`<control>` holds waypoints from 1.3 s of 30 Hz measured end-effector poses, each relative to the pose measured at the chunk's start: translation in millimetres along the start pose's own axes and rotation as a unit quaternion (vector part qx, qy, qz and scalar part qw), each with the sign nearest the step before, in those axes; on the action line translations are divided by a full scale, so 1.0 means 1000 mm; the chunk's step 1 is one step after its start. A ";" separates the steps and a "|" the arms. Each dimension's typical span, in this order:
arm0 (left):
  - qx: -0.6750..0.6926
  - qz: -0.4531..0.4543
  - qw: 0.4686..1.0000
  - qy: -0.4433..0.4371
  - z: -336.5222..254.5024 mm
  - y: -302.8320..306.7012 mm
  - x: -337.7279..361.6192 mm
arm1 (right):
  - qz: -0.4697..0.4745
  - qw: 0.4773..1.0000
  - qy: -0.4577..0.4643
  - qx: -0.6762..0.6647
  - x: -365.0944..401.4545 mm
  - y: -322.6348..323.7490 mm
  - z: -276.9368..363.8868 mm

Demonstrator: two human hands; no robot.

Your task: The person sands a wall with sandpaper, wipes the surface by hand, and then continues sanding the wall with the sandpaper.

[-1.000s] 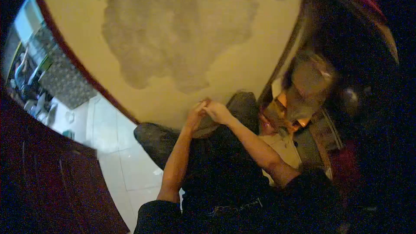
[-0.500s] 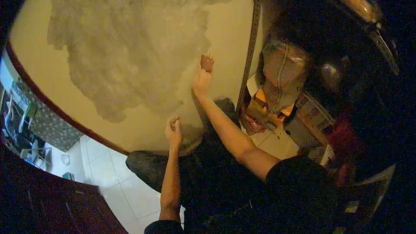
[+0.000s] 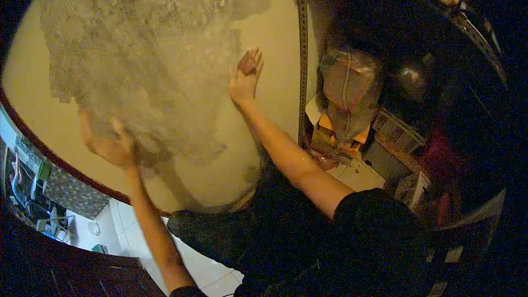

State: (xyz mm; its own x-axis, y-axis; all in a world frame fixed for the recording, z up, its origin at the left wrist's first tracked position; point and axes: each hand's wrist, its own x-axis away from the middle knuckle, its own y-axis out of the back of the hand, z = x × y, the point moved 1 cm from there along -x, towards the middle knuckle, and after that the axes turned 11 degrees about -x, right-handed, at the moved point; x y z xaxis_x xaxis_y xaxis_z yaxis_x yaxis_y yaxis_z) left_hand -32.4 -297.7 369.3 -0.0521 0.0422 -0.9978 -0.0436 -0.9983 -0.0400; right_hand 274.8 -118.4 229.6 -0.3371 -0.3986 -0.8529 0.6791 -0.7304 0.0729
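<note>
A cream-coloured wall (image 3: 275, 104) fills much of the head view, with a large rough grey patch (image 3: 148, 66) across it. My left hand (image 3: 110, 140) lies at the patch's lower left edge with its fingers apart, slightly blurred, nothing seen in it. My right hand (image 3: 245, 80) is against the wall just right of the patch, arm stretched upward. A small reddish-brown block (image 3: 247, 64) lies at its palm and fingers, which are partly spread around it.
A metal strip with holes (image 3: 302, 55) runs down the wall's right edge. Beyond it are a plastic-wrapped bag (image 3: 347, 88), a grey basket (image 3: 397, 132) and boxes. At lower left are white floor tiles (image 3: 124, 231) and a chair (image 3: 55, 225).
My left hand has moved left and up to the patch, and its fingers have spread. My right hand sits slightly higher and further left, still with the block. The view has shifted a little.
</note>
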 end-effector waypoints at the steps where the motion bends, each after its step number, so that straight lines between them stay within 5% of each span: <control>1: -0.033 -0.040 0.997 -0.049 0.039 0.006 -0.028 | -0.017 0.999 0.008 0.048 -0.017 0.001 0.002; 2: -0.065 -0.081 0.990 -0.097 0.000 0.022 -0.048 | -0.019 0.999 0.007 0.047 -0.037 0.004 0.002; 4: -0.154 -0.147 0.968 -0.136 0.022 0.027 -0.089 | -0.048 0.998 0.012 -0.043 -0.082 0.015 0.011; 6: -0.290 -0.143 0.928 -0.183 0.085 0.017 -0.115 | 0.007 1.000 -0.020 0.008 -0.120 0.020 0.015; 8: -0.269 -0.150 0.932 -0.194 0.131 0.003 -0.130 | 0.067 0.994 -0.058 0.064 -0.129 0.015 0.003; 10: -0.246 -0.157 0.934 -0.204 0.127 0.000 -0.127 | -0.065 0.998 -0.007 0.005 -0.119 -0.001 -0.012; 11: -0.419 -0.061 0.889 -0.172 0.106 0.004 -0.127 | -0.069 0.998 -0.005 0.004 -0.110 0.003 -0.013; 13: -0.706 0.137 0.690 -0.086 0.084 0.011 -0.128 | -0.054 0.997 0.004 -0.057 -0.066 0.014 0.002; 14: -0.706 0.135 0.690 -0.085 0.085 0.011 -0.130 | -0.056 0.997 0.005 -0.058 -0.046 0.015 0.004; 17: -0.572 0.056 0.813 -0.098 0.086 0.008 -0.125 | 0.002 0.999 0.015 -0.032 -0.013 0.014 -0.001; 19: -0.475 -0.003 0.875 -0.098 0.093 0.011 -0.119 | -0.050 0.997 0.013 -0.049 -0.025 0.014 0.002; 22: -0.310 -0.084 0.941 -0.111 0.119 -0.002 -0.114 | -0.008 0.994 -0.056 -0.092 -0.089 -0.009 -0.007; 25: -0.304 -0.063 0.943 -0.116 0.121 -0.004 -0.113 | -0.040 0.996 -0.031 0.074 -0.133 -0.042 -0.049; 27: -0.299 -0.049 0.946 -0.116 0.123 -0.005 -0.112 | -0.188 0.979 0.015 -0.076 -0.134 0.012 0.009; 28: -0.298 -0.045 0.947 -0.114 0.123 -0.006 -0.112 | -0.094 0.993 -0.048 -0.050 -0.134 -0.031 -0.041; 31: -0.303 -0.051 0.946 -0.106 0.124 -0.005 -0.112 | -0.113 0.992 0.062 -0.015 -0.053 0.002 -0.007; 33: -0.308 -0.061 0.943 -0.108 0.125 -0.005 -0.113 | -0.075 0.995 0.028 -0.058 -0.013 0.011 0.003; 39: -0.268 -0.033 0.959 -0.083 0.187 -0.023 -0.098 | -0.107 0.992 0.007 -0.060 -0.072 0.005 0.009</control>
State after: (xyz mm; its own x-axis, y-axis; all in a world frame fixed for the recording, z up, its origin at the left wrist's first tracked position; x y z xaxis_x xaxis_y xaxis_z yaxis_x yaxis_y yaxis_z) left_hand -212.3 -271.1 477.6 -0.2272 0.0666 -0.9716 0.4650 -0.8692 -0.1683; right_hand 296.4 -98.4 295.8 -0.4728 -0.2328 -0.8499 0.6660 -0.7259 -0.1717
